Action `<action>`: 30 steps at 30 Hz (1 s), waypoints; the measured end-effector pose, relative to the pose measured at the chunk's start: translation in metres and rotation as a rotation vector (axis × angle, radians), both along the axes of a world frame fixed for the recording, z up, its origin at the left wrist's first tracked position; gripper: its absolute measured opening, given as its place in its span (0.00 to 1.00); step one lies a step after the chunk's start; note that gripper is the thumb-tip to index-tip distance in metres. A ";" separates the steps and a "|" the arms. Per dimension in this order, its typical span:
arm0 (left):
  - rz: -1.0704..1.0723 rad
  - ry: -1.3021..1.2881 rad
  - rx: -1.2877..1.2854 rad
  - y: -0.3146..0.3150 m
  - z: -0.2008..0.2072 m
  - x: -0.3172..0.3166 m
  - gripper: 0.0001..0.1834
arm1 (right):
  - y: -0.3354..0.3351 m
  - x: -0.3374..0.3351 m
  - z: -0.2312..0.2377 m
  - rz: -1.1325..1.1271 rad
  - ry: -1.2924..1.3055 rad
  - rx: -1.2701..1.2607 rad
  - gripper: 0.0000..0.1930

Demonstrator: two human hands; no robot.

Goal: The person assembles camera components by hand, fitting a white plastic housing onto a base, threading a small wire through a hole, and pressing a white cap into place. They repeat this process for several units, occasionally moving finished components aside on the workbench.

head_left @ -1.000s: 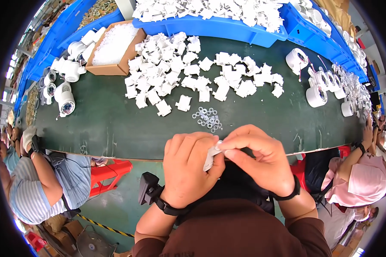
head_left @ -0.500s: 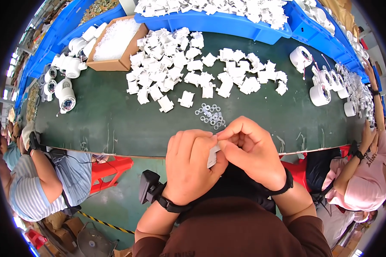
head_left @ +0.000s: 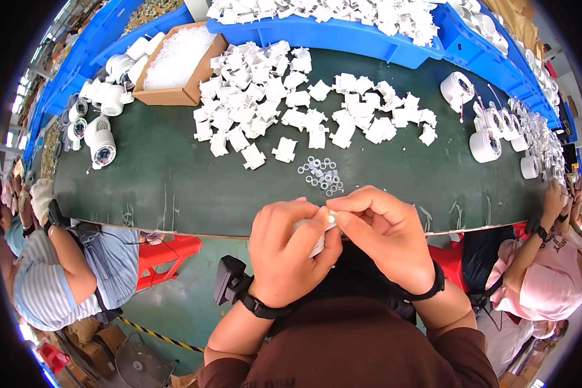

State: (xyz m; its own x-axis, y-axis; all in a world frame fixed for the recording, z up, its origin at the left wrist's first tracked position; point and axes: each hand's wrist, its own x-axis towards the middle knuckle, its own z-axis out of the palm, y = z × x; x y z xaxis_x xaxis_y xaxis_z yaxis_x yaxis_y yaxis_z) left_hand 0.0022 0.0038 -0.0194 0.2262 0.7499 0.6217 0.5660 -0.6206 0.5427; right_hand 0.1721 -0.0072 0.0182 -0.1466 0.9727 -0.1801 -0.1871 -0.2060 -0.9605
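My left hand (head_left: 290,249) is closed around a white plastic part (head_left: 319,244), most of it hidden by the fingers. Thumb and forefinger of my right hand (head_left: 385,236) pinch at the top of that part, where a small pale round end (head_left: 331,218) shows. Whether the right fingertips hold a separate small piece cannot be made out. Just beyond my hands, several small translucent rings (head_left: 321,176) lie on the green table (head_left: 174,187). Behind the rings spreads a loose pile of white plastic brackets (head_left: 246,97), with a single bracket (head_left: 284,149) nearest to me.
A cardboard box (head_left: 168,96) of clear small parts stands at the back left. Blue bins (head_left: 330,40) line the far edge. White round lamp-like units (head_left: 101,145) stand left, others (head_left: 485,145) right. A person (head_left: 58,278) sits left, another (head_left: 543,265) right.
My right hand's fingers have shifted slightly down and toward me, and the pale round end now shows between the fingertips. The left hand keeps its hold on the white plastic part.
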 end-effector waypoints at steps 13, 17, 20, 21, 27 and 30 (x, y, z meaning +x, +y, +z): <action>0.252 0.461 0.047 0.014 0.013 -0.088 0.17 | 0.011 0.063 0.005 -0.270 -1.002 0.736 0.05; 0.666 0.409 0.159 0.027 0.005 -0.107 0.38 | 0.032 0.159 0.003 -0.695 -1.812 0.487 0.30; 0.581 0.335 0.084 0.016 0.004 -0.081 0.38 | 0.032 0.214 -0.011 -0.630 -1.868 0.257 0.34; 0.586 0.332 0.084 0.011 0.004 -0.072 0.38 | 0.031 0.223 -0.013 -0.543 -1.769 0.181 0.32; 0.160 0.099 -0.191 -0.014 0.012 -0.034 0.15 | 0.003 0.178 -0.018 -0.537 -0.793 0.250 0.26; -0.087 -0.121 -0.381 -0.018 0.018 -0.010 0.08 | -0.023 0.102 0.003 -0.248 -0.491 0.271 0.32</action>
